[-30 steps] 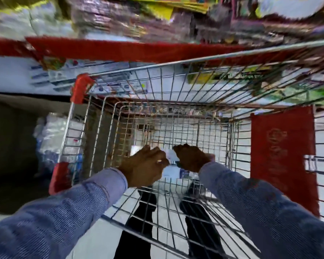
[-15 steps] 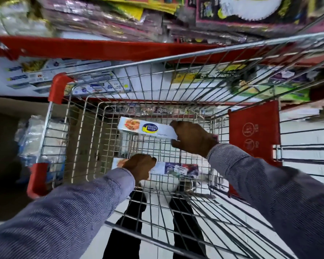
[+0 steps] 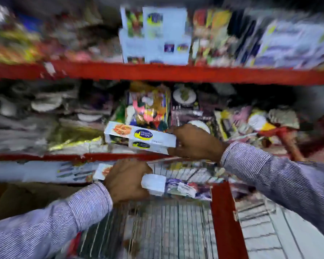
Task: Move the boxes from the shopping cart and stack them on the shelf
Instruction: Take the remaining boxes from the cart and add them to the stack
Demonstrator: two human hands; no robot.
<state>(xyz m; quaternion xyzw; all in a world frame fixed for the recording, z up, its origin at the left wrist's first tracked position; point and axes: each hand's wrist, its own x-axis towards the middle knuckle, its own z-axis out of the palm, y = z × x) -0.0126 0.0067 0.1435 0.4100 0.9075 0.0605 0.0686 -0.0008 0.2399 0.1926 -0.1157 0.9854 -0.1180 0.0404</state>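
My right hand [image 3: 194, 143] grips the right end of a long white box [image 3: 138, 136] with a blue and yellow logo, held level in front of the middle shelf. Lower down, my left hand [image 3: 126, 181] is closed around the middle of a second long white box [image 3: 178, 187], just above the wire shopping cart [image 3: 166, 227]. On the top shelf, above the red shelf rail [image 3: 176, 72], stands a stack of similar white boxes [image 3: 155, 36]. The picture is blurred by motion.
The middle shelf behind the boxes is crowded with plastic-wrapped plates and party packs [image 3: 148, 107]. A lower red shelf edge [image 3: 64, 157] runs just above the cart rim. The cart's red panel [image 3: 226, 219] is at the right, white floor tiles beyond it.
Both hands have risen out of the cart, each with a box. The view has swung up from the cart basket to the shelves.
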